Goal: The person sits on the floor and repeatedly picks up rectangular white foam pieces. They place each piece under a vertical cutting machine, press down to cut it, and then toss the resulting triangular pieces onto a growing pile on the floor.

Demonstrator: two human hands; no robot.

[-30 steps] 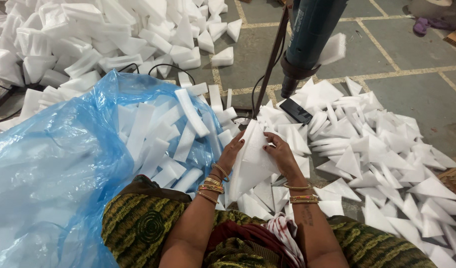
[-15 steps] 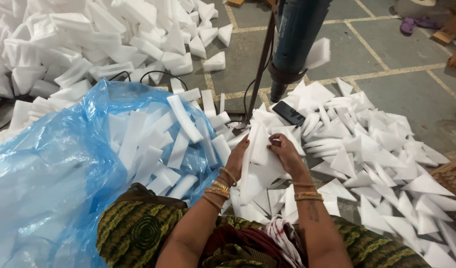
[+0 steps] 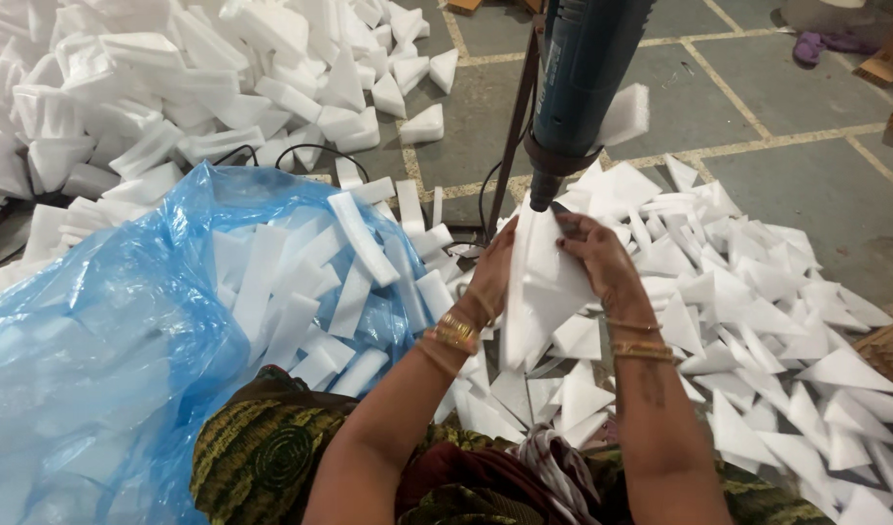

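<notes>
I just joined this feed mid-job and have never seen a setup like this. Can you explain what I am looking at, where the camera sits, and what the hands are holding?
There is no robot here. The single view comes from a camera worn on a person's head, looking down at their own two bare hands. The left hand and right hand together press a white foam piece between them, holding it upright just under the tip of a blue power tool that hangs down from above on a dark stand. On the left lies an open blue plastic bag holding long white foam strips. On the right, a heap of flat foam triangles covers the tiled floor. Farther back on the left is a pile of chunkier foam blocks. Whether the tool is running cannot be told.
</notes>
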